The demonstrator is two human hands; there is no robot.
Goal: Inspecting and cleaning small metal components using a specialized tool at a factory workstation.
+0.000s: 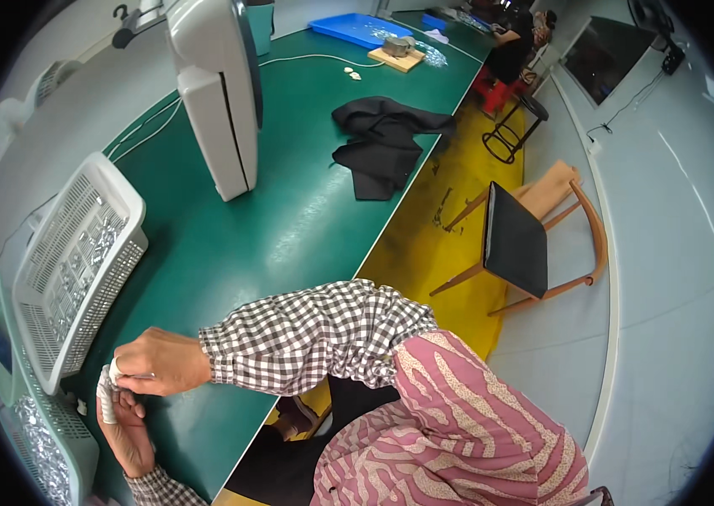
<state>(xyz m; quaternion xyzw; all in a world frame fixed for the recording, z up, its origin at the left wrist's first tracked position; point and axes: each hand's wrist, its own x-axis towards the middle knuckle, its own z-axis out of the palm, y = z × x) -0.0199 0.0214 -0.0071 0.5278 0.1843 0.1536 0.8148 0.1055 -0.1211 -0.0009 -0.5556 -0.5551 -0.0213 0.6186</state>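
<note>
My right hand (161,361) is closed in a pinch, its fingertips against the fingers of my left hand. A thin, shiny sliver shows at the right fingers, too small to name. Palm up below it, my left hand (128,426) has its fingers partly curled, and white wrapping (106,398) covers some of them. Whatever lies between the two hands is hidden. Beside them stands a white plastic basket (136,211), tilted, with many small shiny metal parts (79,278) inside. A pale green basket (79,430) next to it holds more small shiny pieces (41,443).
On the green table (289,228) stands a tall grey-white machine (209,110). Dark cloth (382,143) lies near the table edge. Farther off are a wooden block (397,59) and a blue tray (348,29). A chair (515,240) and a stool (513,131) stand right; a person (513,51) sits beyond.
</note>
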